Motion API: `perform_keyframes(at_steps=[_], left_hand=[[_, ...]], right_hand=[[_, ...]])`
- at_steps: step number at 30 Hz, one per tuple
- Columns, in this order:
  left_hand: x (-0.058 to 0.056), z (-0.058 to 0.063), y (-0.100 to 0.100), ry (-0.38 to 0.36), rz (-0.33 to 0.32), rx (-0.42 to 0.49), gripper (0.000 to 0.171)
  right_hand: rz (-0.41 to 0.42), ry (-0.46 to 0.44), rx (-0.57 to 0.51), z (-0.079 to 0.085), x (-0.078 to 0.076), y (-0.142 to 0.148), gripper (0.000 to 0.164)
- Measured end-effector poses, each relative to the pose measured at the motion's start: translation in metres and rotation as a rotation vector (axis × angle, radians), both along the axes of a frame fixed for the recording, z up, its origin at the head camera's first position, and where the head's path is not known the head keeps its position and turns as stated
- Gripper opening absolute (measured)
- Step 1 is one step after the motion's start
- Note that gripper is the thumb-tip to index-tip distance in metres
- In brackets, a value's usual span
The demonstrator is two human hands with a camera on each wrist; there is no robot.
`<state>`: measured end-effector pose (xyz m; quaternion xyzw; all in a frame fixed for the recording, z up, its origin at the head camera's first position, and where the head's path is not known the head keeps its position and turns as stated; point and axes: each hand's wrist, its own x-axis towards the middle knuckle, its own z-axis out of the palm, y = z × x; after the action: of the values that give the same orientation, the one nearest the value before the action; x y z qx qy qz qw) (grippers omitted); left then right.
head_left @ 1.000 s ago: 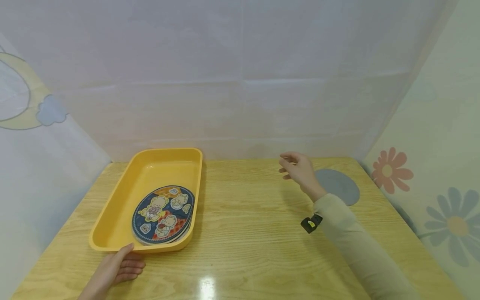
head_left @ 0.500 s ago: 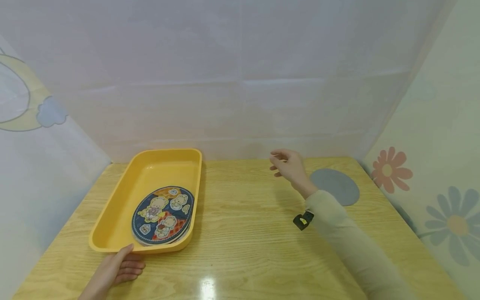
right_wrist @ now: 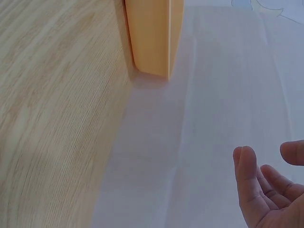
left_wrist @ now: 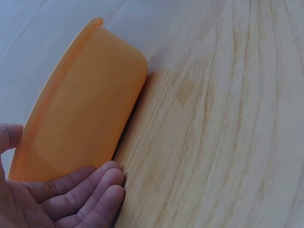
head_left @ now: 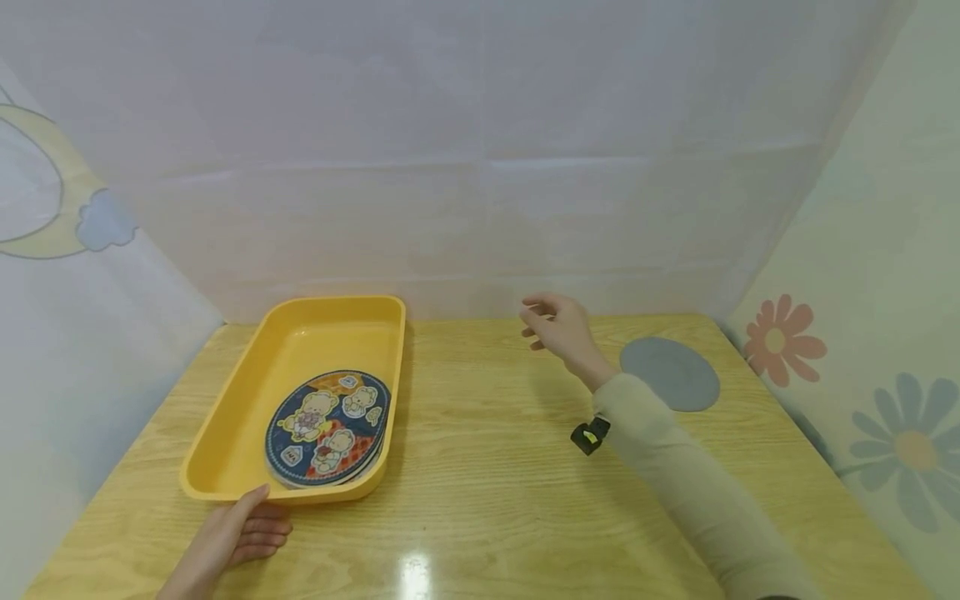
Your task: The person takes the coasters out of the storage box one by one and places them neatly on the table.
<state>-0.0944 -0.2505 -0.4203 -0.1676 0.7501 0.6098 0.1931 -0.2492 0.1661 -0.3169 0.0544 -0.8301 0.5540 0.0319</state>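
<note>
In the head view, a yellow tray (head_left: 225, 400) stands at the left of the table. Several round mats printed with cartoon bears (head_left: 333, 429) lie stacked in its near right corner. My left hand (head_left: 232, 533) holds the tray's near side, thumb over the rim and fingers against the outside wall; the left wrist view shows those fingers (left_wrist: 90, 190) along the wall's lower part. My right hand (head_left: 558, 329) hovers over the table's far part with loosely bent fingers and nothing between them. To its right, a plain grey round mat (head_left: 671, 373) lies flat.
The wooden table (head_left: 480, 467) has pale cloth hanging behind it and at both sides. The back cloth (right_wrist: 228, 95) is close to my right hand. A black band with a small square piece (head_left: 590, 435) is on my right wrist.
My right hand has moved left, away from the grey mat, with its fingers still loosely bent. My left hand and the tray stay where they were.
</note>
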Motion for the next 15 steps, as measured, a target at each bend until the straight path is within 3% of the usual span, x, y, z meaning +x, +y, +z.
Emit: perform_keyframes(at_steps=[15], left_hand=[[0.000,0.001,0.004,-0.014,0.033,-0.009,0.066]], right_hand=[[0.034,-0.004,-0.014,0.009,-0.003,-0.024,0.031]])
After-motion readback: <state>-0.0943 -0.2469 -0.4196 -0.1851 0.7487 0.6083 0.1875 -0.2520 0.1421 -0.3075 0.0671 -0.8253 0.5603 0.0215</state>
